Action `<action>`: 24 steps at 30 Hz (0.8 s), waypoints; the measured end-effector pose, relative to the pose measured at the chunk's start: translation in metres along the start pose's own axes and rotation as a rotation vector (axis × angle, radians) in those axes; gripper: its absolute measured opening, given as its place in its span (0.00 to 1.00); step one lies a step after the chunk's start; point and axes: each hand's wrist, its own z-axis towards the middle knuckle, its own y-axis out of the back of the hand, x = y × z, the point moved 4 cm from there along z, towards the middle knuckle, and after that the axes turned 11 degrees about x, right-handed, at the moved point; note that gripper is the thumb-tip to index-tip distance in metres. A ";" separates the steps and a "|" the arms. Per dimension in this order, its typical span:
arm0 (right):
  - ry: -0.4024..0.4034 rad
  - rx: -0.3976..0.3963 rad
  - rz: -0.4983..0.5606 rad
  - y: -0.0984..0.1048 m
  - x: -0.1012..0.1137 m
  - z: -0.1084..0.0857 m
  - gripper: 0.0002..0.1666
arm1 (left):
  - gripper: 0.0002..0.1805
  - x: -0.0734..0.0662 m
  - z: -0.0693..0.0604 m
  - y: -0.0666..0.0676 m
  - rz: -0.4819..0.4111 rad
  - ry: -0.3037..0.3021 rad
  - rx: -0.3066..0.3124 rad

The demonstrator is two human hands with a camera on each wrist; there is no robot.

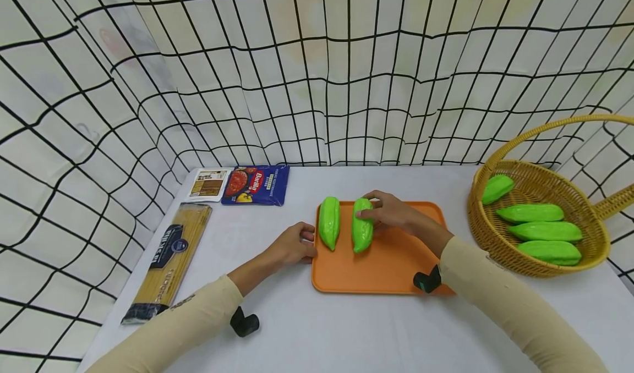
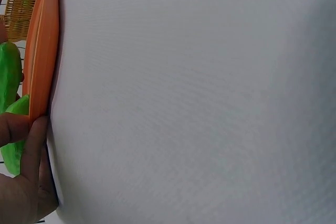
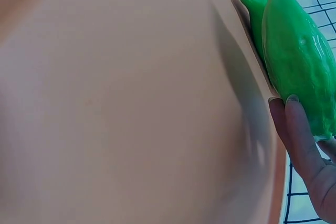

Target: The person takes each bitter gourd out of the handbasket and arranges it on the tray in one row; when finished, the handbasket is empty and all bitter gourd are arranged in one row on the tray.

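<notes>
An orange tray [image 1: 376, 271] lies flat on the white table. My left hand [image 1: 292, 245] pinches its left rim; in the left wrist view the thumb and fingers of that hand [image 2: 23, 190] meet at the tray's edge [image 2: 44, 51]. One bright green gourd-like vegetable [image 1: 329, 221], long and pointed, lies along the tray's left side. To its right, my right hand [image 1: 393, 212] grips a second green gourd [image 1: 362, 234] over the tray. In the right wrist view, fingers [image 3: 299, 135] press against this glossy, bumpy gourd [image 3: 299, 51], and the other gourd shows behind it.
On the right stands a wicker basket [image 1: 475, 224] with a tall handle, holding several more green gourds [image 1: 545, 231]. Spaghetti in a long pack [image 1: 173, 257] lies at left, near a blue Barilla pouch [image 1: 256, 185] and a white packet [image 1: 209, 185]. Black netting over white cloth encloses the table.
</notes>
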 end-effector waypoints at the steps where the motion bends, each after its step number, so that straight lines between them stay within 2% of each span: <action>1: -0.002 0.001 -0.001 0.000 0.000 0.001 0.42 | 0.35 0.000 0.000 0.000 -0.002 0.000 -0.001; 8: -0.019 -0.014 0.000 0.002 -0.003 0.011 0.42 | 0.35 0.001 0.000 0.000 0.001 0.000 0.001; 13: -0.032 -0.036 -0.037 0.003 -0.003 0.017 0.41 | 0.34 0.001 0.001 0.000 0.005 -0.005 0.001; 24: -0.052 -0.032 -0.086 0.000 -0.001 0.026 0.40 | 0.34 0.000 0.000 0.000 0.026 0.000 -0.002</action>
